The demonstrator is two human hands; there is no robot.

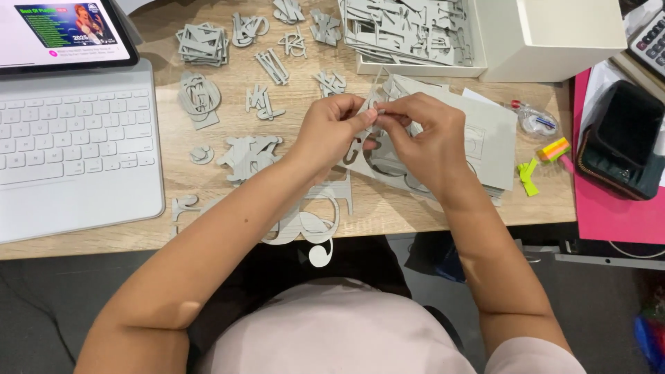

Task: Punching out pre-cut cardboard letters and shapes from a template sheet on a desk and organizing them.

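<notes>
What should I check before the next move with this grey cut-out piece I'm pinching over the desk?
1. Left hand pinching the thin grey piece: ok.
2. Right hand fingertips on the same piece: ok.
3. Piece whole, not torn: cannot tell.
4. Grey sheet stack lying flat under the hands: ok.
5. Large curled cut-out fully on the desk: not ok, it overhangs the front edge.
6. Keyboard free of cut-outs: ok.

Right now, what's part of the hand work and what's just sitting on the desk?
In use:
left hand and right hand, pinching a thin grey cardboard piece
grey cardboard sheets under the hands
loose grey cut-outs
white box of cut-outs

Lying about:
white keyboard
tablet
dark pouch
sticky tabs
calculator
</notes>
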